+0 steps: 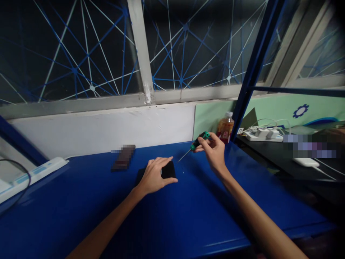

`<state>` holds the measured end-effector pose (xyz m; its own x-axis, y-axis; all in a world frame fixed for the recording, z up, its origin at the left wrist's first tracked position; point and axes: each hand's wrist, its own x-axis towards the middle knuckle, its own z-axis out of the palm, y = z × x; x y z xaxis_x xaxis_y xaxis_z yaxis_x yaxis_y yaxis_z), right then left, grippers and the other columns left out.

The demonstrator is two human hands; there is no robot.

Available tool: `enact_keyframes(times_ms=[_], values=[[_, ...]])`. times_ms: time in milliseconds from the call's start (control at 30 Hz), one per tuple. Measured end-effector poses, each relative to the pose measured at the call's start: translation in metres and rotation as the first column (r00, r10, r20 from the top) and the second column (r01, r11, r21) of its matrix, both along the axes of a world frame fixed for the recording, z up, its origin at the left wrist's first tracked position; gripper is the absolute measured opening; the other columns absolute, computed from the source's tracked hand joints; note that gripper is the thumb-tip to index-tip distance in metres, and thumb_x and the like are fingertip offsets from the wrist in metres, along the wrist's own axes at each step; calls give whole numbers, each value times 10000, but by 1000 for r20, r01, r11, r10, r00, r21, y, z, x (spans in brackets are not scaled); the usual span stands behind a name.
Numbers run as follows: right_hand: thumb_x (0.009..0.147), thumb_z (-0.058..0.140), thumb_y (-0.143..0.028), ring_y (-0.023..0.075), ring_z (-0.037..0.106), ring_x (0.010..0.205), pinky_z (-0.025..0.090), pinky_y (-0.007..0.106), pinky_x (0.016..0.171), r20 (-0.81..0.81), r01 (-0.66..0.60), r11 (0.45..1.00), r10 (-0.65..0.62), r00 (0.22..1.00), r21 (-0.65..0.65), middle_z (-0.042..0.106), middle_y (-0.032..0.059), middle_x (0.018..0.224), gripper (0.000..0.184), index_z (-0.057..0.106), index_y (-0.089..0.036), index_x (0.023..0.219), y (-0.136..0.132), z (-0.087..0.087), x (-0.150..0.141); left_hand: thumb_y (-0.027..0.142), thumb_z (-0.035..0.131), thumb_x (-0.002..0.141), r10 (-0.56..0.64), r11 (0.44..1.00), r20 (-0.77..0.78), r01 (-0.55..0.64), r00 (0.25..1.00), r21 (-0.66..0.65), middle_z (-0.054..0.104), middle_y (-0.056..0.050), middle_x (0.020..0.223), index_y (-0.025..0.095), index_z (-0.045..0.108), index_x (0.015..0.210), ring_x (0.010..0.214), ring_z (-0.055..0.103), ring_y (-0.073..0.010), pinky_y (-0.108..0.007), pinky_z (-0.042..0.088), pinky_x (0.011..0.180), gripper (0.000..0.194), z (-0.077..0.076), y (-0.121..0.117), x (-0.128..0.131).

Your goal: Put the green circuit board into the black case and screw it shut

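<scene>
Blk. obj. (169, 170) on blue table (185, 219), partly hidden under spread L hand (155, 175). Clock from obj.: dark item (124, 157), 10 o'clock, pixelated. Power strip (37, 177), 9 o'clock, cut off. Grn./blk. screwdriver (192, 146), 2 o'clock, pinched in R hand (216, 154), tip near obj. Bottle (225, 126), 2 o'clock, beyond R hand.

Both bare arms slant inward from below. The left hand (157, 176) lies low, back upward, thumb stretched well apart from the fingers. The right hand (217, 149) is raised higher, wrist bent, thumb and fingers curled in a grip.
</scene>
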<state>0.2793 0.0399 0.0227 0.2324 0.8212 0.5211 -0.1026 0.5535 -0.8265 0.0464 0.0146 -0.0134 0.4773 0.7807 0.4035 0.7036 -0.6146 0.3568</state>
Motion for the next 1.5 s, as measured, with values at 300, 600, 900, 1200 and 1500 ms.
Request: enact_keyframes(times_ms=[300, 600, 900, 1200, 1500], values=[[775, 678, -365, 179, 676, 525, 586, 304, 494, -74, -50, 998, 48, 996, -24, 614, -31, 598, 256, 495, -200, 843, 1, -3, -5, 481, 778, 657, -22, 998, 184, 33, 983, -57, 643, -67, 1211, 284, 544, 1283, 1114, 564, -298, -497, 413, 964, 696, 17, -4, -2], [772, 681, -342, 176, 677, 538, 594, 316, 512, -105, -75, 997, 71, 992, -36, 622, -20, 637, 244, 501, -194, 844, 1, -7, -10, 442, 800, 642, -25, 996, 243, 44, 970, -72, 633, -80, 1217, 252, 565, 1263, 1108, 562, -296, -501, 435, 961, 691, 19, -5, -2], [738, 733, -379, 177, 650, 476, 562, 297, 468, -29, 9, 998, -11, 1000, -56, 625, -25, 570, 301, 506, -203, 829, 0, -6, -5, 424, 812, 632, -41, 991, 327, 82, 944, -111, 628, -74, 1224, 258, 596, 1230, 1134, 560, -285, -476, 449, 991, 657, 20, -4, -4], [858, 577, -407, 153, 619, 448, 453, 233, 365, 32, -91, 993, 93, 995, -70, 611, -33, 655, 254, 479, -225, 1006, 3, -9, -1, 406, 823, 614, -32, 987, 358, 87, 933, -138, 627, -83, 1219, 247, 605, 1224, 1134, 562, -289, -488, 445, 1001, 668, 19, -4, -4], [835, 630, -413, 115, 523, 363, 401, 218, 374, 213, 67, 997, -58, 975, -36, 488, -85, 472, 320, 540, -207, 1063, -3, -5, -2, 372, 812, 621, -21, 980, 393, 97, 919, -175, 611, -89, 1237, 252, 603, 1231, 1147, 552, -304, -508, 432, 1009, 656, 22, -2, -9]])
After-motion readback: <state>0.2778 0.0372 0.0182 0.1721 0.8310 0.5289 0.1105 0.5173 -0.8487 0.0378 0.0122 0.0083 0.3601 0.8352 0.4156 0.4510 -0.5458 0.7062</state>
